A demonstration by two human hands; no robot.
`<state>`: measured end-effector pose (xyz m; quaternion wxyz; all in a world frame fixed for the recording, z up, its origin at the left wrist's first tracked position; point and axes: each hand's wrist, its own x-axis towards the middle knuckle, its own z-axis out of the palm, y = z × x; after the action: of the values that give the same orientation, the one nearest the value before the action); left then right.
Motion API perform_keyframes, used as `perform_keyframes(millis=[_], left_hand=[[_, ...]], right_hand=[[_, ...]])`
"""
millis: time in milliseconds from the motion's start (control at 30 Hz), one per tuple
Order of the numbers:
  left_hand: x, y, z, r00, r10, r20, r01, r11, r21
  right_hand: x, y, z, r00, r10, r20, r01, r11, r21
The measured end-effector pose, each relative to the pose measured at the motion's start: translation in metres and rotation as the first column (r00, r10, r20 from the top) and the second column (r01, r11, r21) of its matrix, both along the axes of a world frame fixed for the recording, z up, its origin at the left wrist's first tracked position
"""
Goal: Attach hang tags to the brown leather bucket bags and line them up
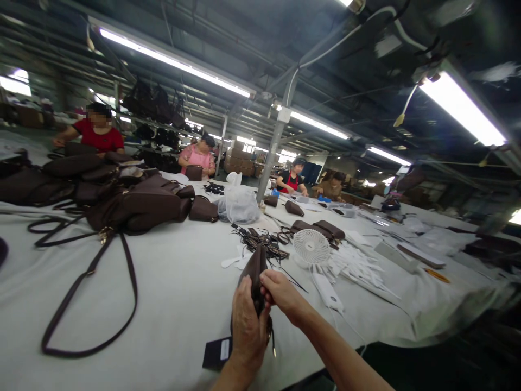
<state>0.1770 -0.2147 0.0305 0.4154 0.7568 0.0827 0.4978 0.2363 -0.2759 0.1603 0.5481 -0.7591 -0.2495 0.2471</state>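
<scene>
Upright over the near edge of the table is a small dark brown bag (255, 264), seen end-on. My left hand (249, 323) is wrapped round its near side with the thumb against it. The fingers of my right hand (280, 290) are pinched at the bag's right edge; what they grip there is partly hidden. A black hang tag (217, 353) with a white label lies by my left wrist. A short dark cord with a metal tip (274, 347) dangles beneath the bag. Just beyond it lies a pile of black tags and cords (260, 241).
Brown bags (138, 203) with straps are heaped at left. A white fan (311, 248) stands right of my hands, near white paper slips (358, 266). A clear plastic bag (240, 203) sits by a metal post (272, 155). Several people work across the table (171, 288).
</scene>
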Motion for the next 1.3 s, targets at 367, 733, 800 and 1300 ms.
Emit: perform_keyframes(millis=[367, 733, 800, 1300], left_hand=[[-0.026, 0.055, 0.044, 0.886, -0.453, -0.096, 0.449, 0.891, -0.061], [-0.031, 0.073, 0.024, 0.859, -0.501, -0.102, 0.460, 0.845, -0.271], [-0.033, 0.067, 0.028, 0.873, -0.474, -0.119, 0.433, 0.863, -0.259], [-0.031, 0.080, 0.030, 0.502, -0.865, -0.023, 0.752, 0.449, -0.483]], right_hand=[[-0.024, 0.000, -0.001, 0.996, -0.010, -0.089, 0.017, 0.997, 0.076], [-0.028, 0.011, -0.004, 0.993, -0.015, -0.121, 0.023, 0.997, 0.068], [-0.031, 0.011, -0.005, 0.992, -0.009, -0.125, 0.019, 0.996, 0.082], [-0.024, -0.005, -0.010, 0.980, -0.084, -0.182, 0.104, 0.989, 0.103]])
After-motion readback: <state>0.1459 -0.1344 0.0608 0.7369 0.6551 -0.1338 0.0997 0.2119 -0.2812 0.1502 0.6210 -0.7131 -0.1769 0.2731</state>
